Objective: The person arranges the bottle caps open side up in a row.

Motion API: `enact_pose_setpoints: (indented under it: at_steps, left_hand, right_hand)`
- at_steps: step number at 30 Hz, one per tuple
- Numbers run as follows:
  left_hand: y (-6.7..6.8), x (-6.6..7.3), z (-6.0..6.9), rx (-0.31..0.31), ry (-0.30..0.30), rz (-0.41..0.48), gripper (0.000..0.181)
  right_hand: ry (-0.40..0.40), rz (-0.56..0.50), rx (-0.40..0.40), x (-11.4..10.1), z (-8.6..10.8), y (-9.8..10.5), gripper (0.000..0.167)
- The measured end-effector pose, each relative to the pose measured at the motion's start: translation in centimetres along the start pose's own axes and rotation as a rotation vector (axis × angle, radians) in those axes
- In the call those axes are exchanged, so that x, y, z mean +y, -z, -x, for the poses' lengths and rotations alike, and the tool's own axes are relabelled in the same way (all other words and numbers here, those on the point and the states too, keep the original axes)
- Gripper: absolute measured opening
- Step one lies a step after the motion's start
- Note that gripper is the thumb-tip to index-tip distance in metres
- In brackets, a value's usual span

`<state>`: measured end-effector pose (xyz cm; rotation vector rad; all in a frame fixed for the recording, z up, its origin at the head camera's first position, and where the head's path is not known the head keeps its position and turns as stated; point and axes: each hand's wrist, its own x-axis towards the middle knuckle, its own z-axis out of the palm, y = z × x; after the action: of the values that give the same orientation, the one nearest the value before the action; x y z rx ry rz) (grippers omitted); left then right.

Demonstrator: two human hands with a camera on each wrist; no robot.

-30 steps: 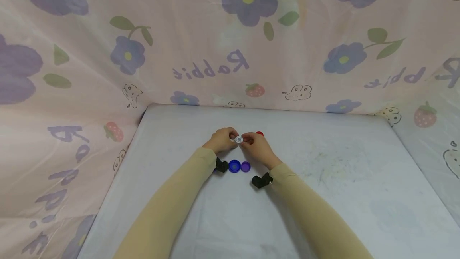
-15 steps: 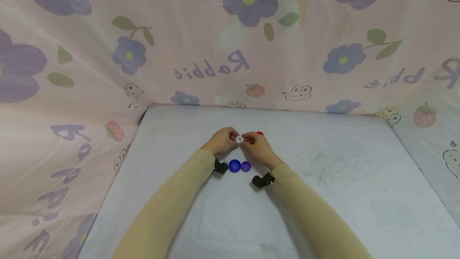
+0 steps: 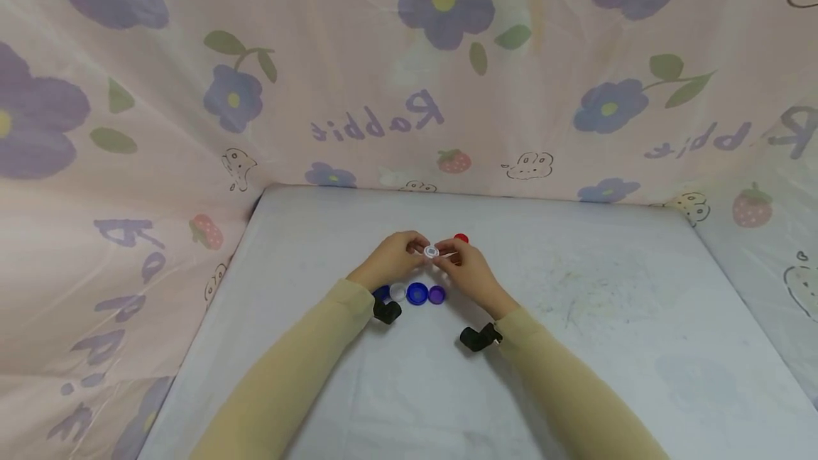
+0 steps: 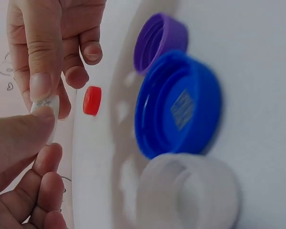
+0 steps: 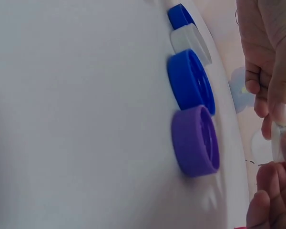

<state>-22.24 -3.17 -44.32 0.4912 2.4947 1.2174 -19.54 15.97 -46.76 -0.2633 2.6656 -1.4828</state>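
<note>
Thumb and fingers of the left hand (image 3: 392, 258) pinch one side of a small round white cap (image 3: 431, 252). Opposite it, the right hand (image 3: 471, 274) pinches the other side. Printing shows on the white cap (image 4: 49, 106) in the left wrist view. Nearer the body, below the hands, a row of caps lies on the table: a blue one (image 3: 382, 293) partly hidden by the left wrist, a whitish one (image 3: 397, 293), a larger blue one (image 3: 417, 294) and a purple one (image 3: 437, 295). The larger blue and purple caps have their hollow sides up.
A red cap (image 3: 461, 238) lies just behind the right hand. The white-covered table (image 3: 575, 346) meets patterned cloth walls (image 3: 358, 55) at the back and sides. Black devices (image 3: 387, 311) are strapped at both wrists.
Both hands, with the white cap between them, have shifted slightly right and nearer the body. The wrists have moved apart, and the whitish cap in the row has come into view.
</note>
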Motion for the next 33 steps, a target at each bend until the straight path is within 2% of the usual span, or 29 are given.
enact_pose_setpoints:
  at_steps: [4, 13, 25, 33]
  left_hand:
    - [-0.2, 0.1, 0.5, 0.008, -0.012, -0.005, 0.026]
    - [-0.3, 0.4, 0.8, 0.013, -0.021, -0.035, 0.028]
    - [-0.4, 0.5, 1.1, 0.018, -0.047, -0.018, 0.03]
    - [-0.7, 0.3, 1.3, 0.038, -0.048, 0.0, 0.026]
  right_hand:
    - [0.005, 0.001, -0.002, -0.2, 0.6, 0.2, 0.027]
    - [0.016, 0.01, 0.0, -0.3, 0.9, 0.3, 0.025]
    - [0.032, 0.02, 0.014, -0.2, 1.2, 0.5, 0.027]
    - [0.031, -0.034, 0.021, -0.3, 1.5, 0.5, 0.029]
